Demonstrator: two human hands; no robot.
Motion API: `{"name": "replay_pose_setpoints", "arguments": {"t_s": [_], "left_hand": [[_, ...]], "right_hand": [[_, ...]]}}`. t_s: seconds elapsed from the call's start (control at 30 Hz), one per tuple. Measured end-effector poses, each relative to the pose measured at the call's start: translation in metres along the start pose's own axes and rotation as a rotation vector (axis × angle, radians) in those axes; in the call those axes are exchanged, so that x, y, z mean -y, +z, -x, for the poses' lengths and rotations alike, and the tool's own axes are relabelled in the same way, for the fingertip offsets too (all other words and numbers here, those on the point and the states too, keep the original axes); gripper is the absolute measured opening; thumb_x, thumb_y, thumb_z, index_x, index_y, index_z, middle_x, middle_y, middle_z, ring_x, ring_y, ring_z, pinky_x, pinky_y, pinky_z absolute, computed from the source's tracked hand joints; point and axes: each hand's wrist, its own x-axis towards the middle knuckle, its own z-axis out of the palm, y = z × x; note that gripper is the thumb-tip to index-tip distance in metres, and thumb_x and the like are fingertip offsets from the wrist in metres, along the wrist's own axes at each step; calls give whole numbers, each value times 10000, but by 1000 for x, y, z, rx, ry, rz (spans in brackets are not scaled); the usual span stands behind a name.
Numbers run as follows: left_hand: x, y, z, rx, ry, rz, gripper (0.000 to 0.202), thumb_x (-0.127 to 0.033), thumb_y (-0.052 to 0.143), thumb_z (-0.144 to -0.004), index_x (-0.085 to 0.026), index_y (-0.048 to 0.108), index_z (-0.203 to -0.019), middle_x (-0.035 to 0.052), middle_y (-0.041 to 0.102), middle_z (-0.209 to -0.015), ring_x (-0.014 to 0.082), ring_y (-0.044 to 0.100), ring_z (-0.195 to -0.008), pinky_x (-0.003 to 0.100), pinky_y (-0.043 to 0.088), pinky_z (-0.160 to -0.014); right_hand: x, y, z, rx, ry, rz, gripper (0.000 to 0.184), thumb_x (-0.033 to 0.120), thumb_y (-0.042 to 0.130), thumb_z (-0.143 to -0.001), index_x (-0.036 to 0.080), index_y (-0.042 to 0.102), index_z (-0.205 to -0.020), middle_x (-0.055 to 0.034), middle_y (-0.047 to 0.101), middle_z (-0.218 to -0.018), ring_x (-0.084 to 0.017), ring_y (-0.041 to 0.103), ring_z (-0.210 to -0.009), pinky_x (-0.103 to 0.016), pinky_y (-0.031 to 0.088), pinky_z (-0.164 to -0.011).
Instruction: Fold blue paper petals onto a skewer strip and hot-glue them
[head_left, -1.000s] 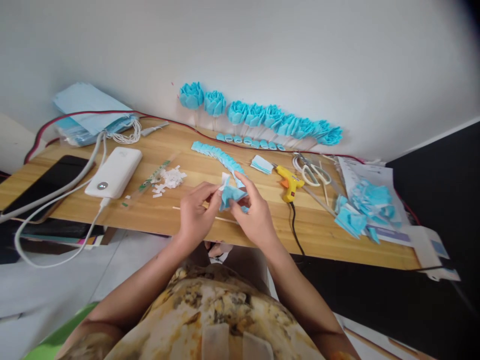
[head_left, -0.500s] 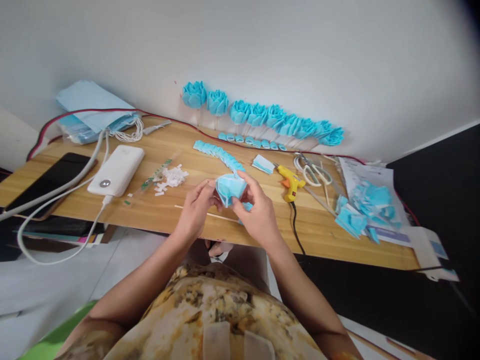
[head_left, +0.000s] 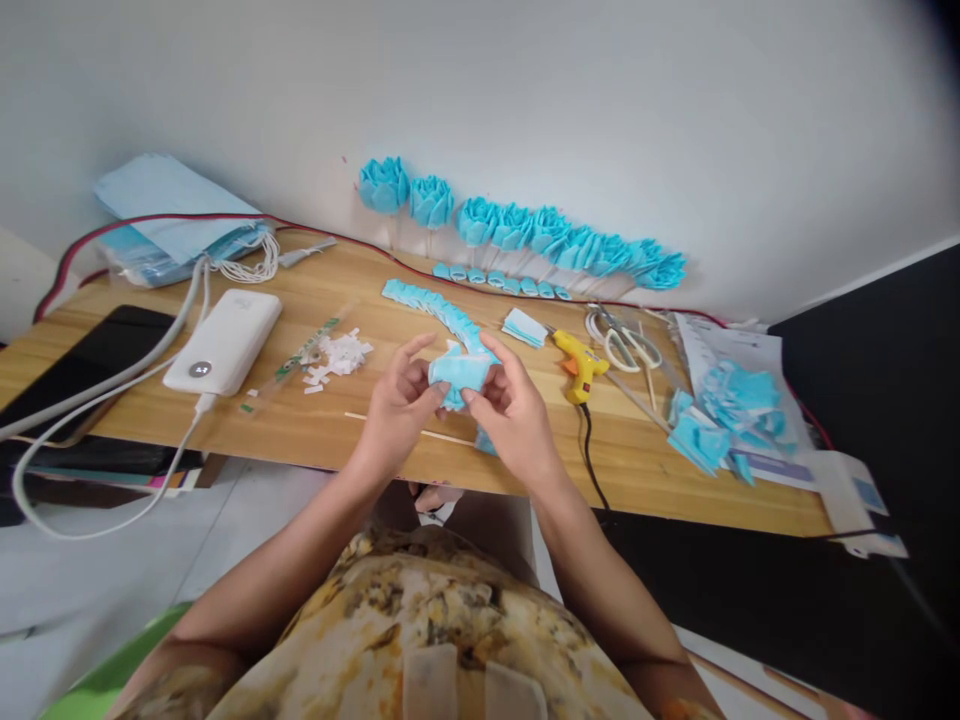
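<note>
One blue piece between both hands

soft even light | faint shadows on wall | top-right corner dark

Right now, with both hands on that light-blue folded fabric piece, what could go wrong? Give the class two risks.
The light-blue folded fabric piece could slip or unfold if the left hand or right hand loosens, as both pinch it.

The yellow plastic glue gun might get dragged if someone catches its black cord, which hangs over the edge of the brown wooden table.
</note>
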Motion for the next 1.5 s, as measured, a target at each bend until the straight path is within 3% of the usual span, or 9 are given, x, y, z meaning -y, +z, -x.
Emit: {"name": "replay_pose_setpoints", "arguments": {"t_s": [0.23, 0.43, 0.67, 0.8, 1.03, 1.23, 1.3, 1.37, 1.5], "left_hand": [[-12, -13, -8, 153, -146, 18, 812, -287, 769, -756, -158, 399, -1468, -26, 651, -775, 104, 539, -583, 211, 427, -516], [-20, -16, -13, 288, -19, -222, 885, -186, 714, -768, -189, 324, -1562, -74, 545, -671, 97, 501, -579, 208, 371, -560], [-39, -14, -22, 431, 73, -364, 904, -152, 658, -822, -220, 233, -1617, -55, 573, -710, 108, 517, -616, 229, 402, -618], [-42, -16, -33, 370, 113, -353, 850, -177, 654, -830, -197, 279, -1592, -18, 639, -788, 121, 586, -689, 236, 433, -649], [-36, -15, -50, 323, 38, -280, 792, -240, 669, -826, -179, 347, -1546, -24, 622, -746, 110, 517, -578, 227, 395, -542], [-41, 1, -45, 9, 457, -624, 303, -210, 631, -858, -214, 679, -1157, 4, 651, -829, 128, 568, -707, 253, 456, -682], [-44, 13, -41, 56, 537, -708, 86, -226, 641, -882, -207, 714, -924, -5, 637, -723, 125, 536, -641, 255, 427, -645], [-44, 25, -41, 161, 546, -717, 138, -246, 643, -899, -201, 697, -781, -6, 630, -658, 127, 531, -613, 257, 405, -621], [-34, 38, -53, 176, 407, -609, 125, -250, 650, -894, -195, 718, -805, 9, 693, -730, 133, 560, -636, 252, 411, -623]], "right_hand": [[-4, -25, -8, 152, 30, -27, 650, 245, 655, -879, 308, 472, -1499, -11, 687, -957, -150, 657, -803, -322, 584, -778], [20, -46, -23, 132, -212, 303, 603, 370, 681, -916, 316, 502, -1490, -86, 586, -1471, -267, 531, -1376, -518, 431, -1143], [12, -45, -53, 352, 68, 14, 360, 433, 717, -828, 225, 731, -1122, -36, 744, -1001, -181, 682, -900, -322, 549, -777], [6, -45, -55, 228, 109, -111, 267, 444, 754, -765, 189, 681, -798, 27, 628, -720, -111, 554, -658, -247, 443, -623], [8, -47, -50, 115, 146, -181, 291, 461, 753, -736, 194, 640, -767, 40, 566, -673, -109, 497, -635, -253, 416, -629], [4, -50, -51, -42, 9, -39, 209, 402, 687, -802, 199, 667, -756, 25, 580, -665, -118, 499, -614, -246, 400, -572], [4, -49, -51, -91, -57, 35, 174, 371, 667, -829, 201, 695, -812, 9, 637, -706, -132, 553, -633, -254, 439, -586], [7, -47, -52, -124, -129, 103, 146, 330, 653, -843, 200, 714, -866, -1, 678, -729, -147, 603, -654, -267, 480, -619], [14, -48, -51, -166, -316, 291, 120, 215, 604, -871, 207, 723, -867, -18, 732, -788, -162, 665, -719, -285, 519, -699]]}}
